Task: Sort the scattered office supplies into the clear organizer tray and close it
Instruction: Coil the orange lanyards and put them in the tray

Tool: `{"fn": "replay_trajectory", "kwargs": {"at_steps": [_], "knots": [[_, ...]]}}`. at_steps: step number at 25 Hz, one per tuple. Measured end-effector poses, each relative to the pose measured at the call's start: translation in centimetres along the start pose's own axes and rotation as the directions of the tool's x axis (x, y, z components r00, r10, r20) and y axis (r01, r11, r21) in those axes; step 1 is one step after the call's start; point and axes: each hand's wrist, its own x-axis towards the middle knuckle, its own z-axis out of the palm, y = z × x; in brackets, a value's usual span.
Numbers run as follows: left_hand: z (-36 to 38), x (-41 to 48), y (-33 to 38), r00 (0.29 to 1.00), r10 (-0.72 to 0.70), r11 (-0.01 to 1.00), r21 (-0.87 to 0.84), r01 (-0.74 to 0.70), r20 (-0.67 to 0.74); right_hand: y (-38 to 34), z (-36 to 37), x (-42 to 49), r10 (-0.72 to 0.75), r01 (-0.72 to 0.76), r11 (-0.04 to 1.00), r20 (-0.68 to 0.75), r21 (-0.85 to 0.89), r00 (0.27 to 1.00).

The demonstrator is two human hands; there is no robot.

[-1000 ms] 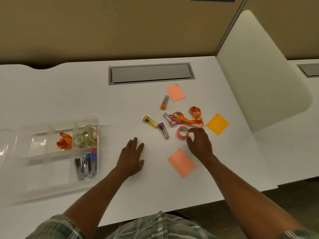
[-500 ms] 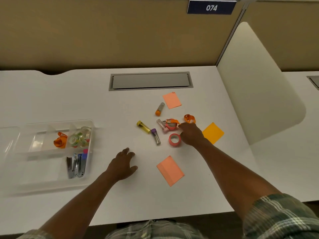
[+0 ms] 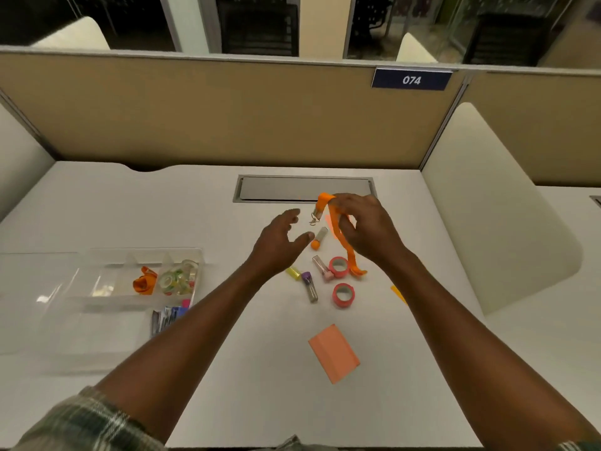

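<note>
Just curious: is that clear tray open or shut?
Open: the tray has its lid lying flat to its left, compartments uncovered.

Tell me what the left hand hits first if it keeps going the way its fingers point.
Probably the metal clip dangling from the orange lanyard held by the right hand; the left hand is open, though depth is unclear.
</note>
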Motion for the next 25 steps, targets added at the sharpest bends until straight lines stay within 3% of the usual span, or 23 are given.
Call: {"fn": "replay_trajectory", "kwargs": {"at_steps": [3, 6, 9, 12, 16, 20, 25], "knots": [[-3.2, 0.5, 2.2, 0.998, 0.034, 0.965, -0.256, -0.049, -0.061, -3.7, -1.3, 1.2, -0.002, 0.014, 0.985, -0.070, 0.173, 0.998], [-6.2, -0.2, 2.4, 0.988, 0.075, 0.954, -0.280, -0.111, -0.136, -7.0, -1.6, 2.1, 0.067, -0.041, 0.934, -0.062, 0.355, 0.996], [-8.4, -1.3, 2.5, 0.993, 0.055, 0.928, -0.361, -0.090, -0.107, -9.6, -1.1, 2.9, 0.137, -0.118, 0.887, -0.011, 0.447, 0.991], [-11.1, -2.4, 2.1, 0.996, 0.035, 0.887, -0.456, -0.071, -0.086, -12.1, -0.4, 4.3, 0.117, -0.112, 0.849, 0.023, 0.517, 0.993], [-14.0, -3.3, 2.0, 0.988, -0.026, 0.836, -0.546, -0.061, -0.149, -16.0, -0.3, 5.5, 0.165, -0.249, 0.750, 0.192, 0.613, 0.968], [-16.1, -3.7, 1.1, 0.969, -0.136, 0.821, -0.572, -0.006, -0.206, -18.9, 0.0, 5.9, 0.221, -0.474, 0.645, 0.448, 0.599, 0.867], [-17.4, -3.7, -0.2, 0.915, -0.118, 0.875, -0.477, -0.088, -0.386, -20.9, 0.0, 6.6, 0.116, -0.516, 0.518, 0.541, 0.683, 0.833]]}}
